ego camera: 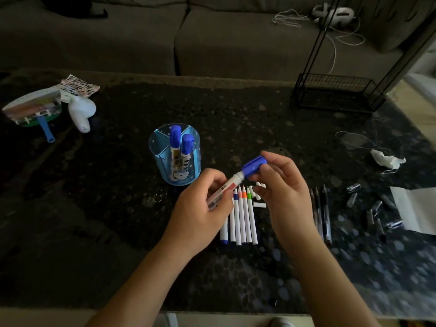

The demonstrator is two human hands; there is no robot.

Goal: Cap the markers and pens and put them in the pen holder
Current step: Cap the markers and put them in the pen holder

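My left hand (pixel 200 208) grips a white marker (pixel 227 188) by its barrel, tip pointing up and right. My right hand (pixel 280 192) pinches a blue cap (pixel 253 167) that sits over the marker's tip. A clear blue pen holder (pixel 174 156) stands on the dark table just left of my hands, with two blue-capped markers (pixel 180 145) upright in it. Under my hands lie several thin white uncapped markers (pixel 243 218) in a row, with small white caps (pixel 259 204) beside them. Dark pens (pixel 322 215) lie to the right, and dark pen caps (pixel 370 208) are scattered further right.
A black wire rack (pixel 335 93) stands at the back right. A crumpled tissue (pixel 387 160) and thin cord lie right of it. At the far left sit a white device (pixel 81 112) and a plastic pack (pixel 33 109). A grey sofa (pixel 165 38) runs behind the table.
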